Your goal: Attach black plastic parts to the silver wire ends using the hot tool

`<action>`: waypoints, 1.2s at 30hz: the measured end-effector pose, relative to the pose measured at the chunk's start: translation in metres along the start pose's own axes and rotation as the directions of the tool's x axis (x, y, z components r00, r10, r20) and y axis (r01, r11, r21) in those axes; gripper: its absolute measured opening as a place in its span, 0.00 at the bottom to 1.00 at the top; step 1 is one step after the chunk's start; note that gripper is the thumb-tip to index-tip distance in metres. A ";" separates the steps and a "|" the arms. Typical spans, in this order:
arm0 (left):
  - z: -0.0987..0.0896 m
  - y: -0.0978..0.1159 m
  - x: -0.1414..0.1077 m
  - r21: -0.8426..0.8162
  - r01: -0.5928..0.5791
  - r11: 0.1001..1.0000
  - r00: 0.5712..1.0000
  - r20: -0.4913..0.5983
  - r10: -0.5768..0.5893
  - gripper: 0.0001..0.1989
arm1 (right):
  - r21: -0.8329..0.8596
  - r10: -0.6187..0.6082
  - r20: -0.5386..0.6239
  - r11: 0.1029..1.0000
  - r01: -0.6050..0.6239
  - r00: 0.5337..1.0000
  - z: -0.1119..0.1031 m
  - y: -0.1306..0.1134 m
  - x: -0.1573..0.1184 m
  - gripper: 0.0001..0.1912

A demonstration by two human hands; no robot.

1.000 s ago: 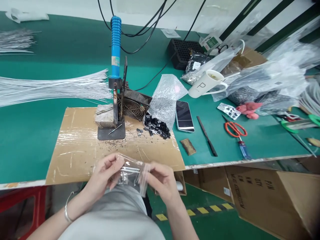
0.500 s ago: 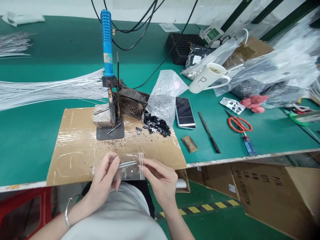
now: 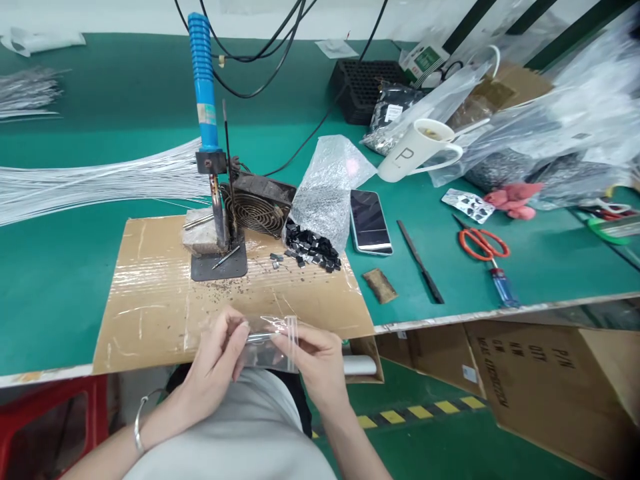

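A clear zip bag (image 3: 270, 361) is held at the table's front edge, over the cardboard sheet (image 3: 150, 320). Slim metal rods (image 3: 261, 338) show in or against the bag; which of the two is hard to tell. My left hand (image 3: 216, 357) pinches the bag's left end and the rods. At the bag's zip end, my right hand (image 3: 316, 363) is closed, its fingers at or inside the mouth and touching the rods' right end. Behind the hands stands a blue-handled soldering iron (image 3: 204, 87) on a dark base plate (image 3: 220, 267).
A small fan (image 3: 257, 210), bubble wrap bag (image 3: 327, 180), black pieces (image 3: 315, 248) and phone (image 3: 371, 222) lie behind the hands. Rightward are a file (image 3: 420, 262), orange scissors (image 3: 483, 243) and a mug (image 3: 420, 150). White wires (image 3: 100, 183) lie left.
Both hands and the bag sit slightly lower. My right hand has moved left, its fingers further over the bag's mouth and closer to my left hand. The view has shifted a little.
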State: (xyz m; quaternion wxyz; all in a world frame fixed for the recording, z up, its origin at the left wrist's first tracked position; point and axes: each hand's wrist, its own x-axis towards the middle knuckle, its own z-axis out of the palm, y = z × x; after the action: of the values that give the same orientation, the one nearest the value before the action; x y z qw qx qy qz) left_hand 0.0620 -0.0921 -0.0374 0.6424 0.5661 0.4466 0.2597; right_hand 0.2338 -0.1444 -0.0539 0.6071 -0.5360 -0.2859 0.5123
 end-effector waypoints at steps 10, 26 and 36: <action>0.006 0.001 0.012 -0.131 0.010 0.991 0.987 -0.160 -0.031 0.24 | 0.067 -0.010 -0.205 0.997 0.024 0.979 -0.044 -0.025 0.007 0.14; 0.038 0.023 0.046 -0.195 -0.042 0.980 0.999 0.004 0.044 0.22 | -0.313 0.276 0.120 0.922 -0.227 0.954 -0.044 -0.083 0.037 0.26; 0.001 0.013 0.035 -0.082 0.080 0.993 0.989 0.135 -0.069 0.25 | -0.623 -0.274 -0.318 0.782 0.018 0.908 -0.069 -0.213 0.263 0.12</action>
State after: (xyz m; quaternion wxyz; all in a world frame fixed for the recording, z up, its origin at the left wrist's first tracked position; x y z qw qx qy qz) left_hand 0.0818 -0.0604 -0.0351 0.7039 0.5363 0.4122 0.2169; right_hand 0.4451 0.0962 0.0757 0.4861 -0.7686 -0.3492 0.2260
